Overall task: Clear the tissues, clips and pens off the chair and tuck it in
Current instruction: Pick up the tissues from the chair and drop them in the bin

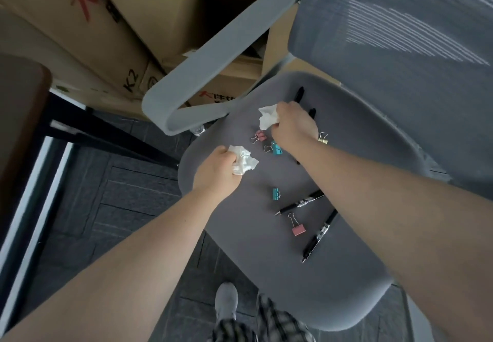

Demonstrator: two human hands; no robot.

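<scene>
A grey office chair seat (266, 275) fills the middle of the head view. My left hand (216, 171) is shut on a crumpled white tissue (244, 163) near the seat's left edge. Farther back, my right hand (292, 128) grips a second crumpled tissue (268, 117). Binder clips lie on the seat: a pink one (259, 136), a teal one (276, 148), a gold one (323, 139), another teal one (276, 193) and another pink one (298, 228). Two black pens (301, 203) (320, 235) lie at the front right. More black pens (299, 93) show behind my right hand, partly hidden.
The chair's grey armrest (202, 75) arches at the left, its mesh backrest (400, 35) rises at the upper right. Cardboard boxes (128, 21) are stacked behind. A dark desk edge (18, 117) stands at far left. My shoe (226, 304) rests on the dark carpet floor.
</scene>
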